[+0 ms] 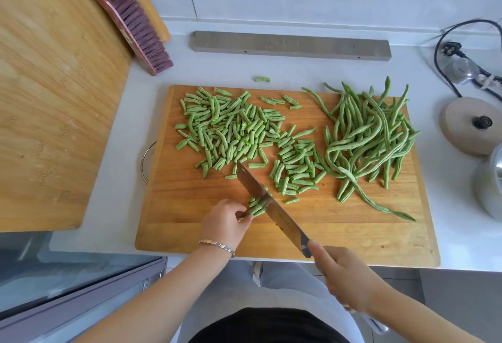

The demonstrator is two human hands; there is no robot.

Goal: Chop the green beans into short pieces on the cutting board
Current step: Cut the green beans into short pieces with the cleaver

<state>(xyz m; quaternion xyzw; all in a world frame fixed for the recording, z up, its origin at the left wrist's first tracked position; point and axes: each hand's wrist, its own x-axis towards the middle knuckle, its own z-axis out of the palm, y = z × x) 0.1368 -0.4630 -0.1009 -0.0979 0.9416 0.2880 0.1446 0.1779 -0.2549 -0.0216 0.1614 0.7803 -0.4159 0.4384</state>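
Now, on the board (190,234), the left hand (225,223) has its fingers (241,215) pinching a bean bundle (256,206) touching the knife (271,204); the right hand (342,280) grips the handle. Uncut beans (372,138) wait far right. The stub is short, so the blade could likely nick fingertips.

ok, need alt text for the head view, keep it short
Top-down: a left hand holds a small bundle of beans on a wooden board while the right hand grips a knife, its blade across them. Cut pieces are heaped on the board's far left; whole beans lie on its right.
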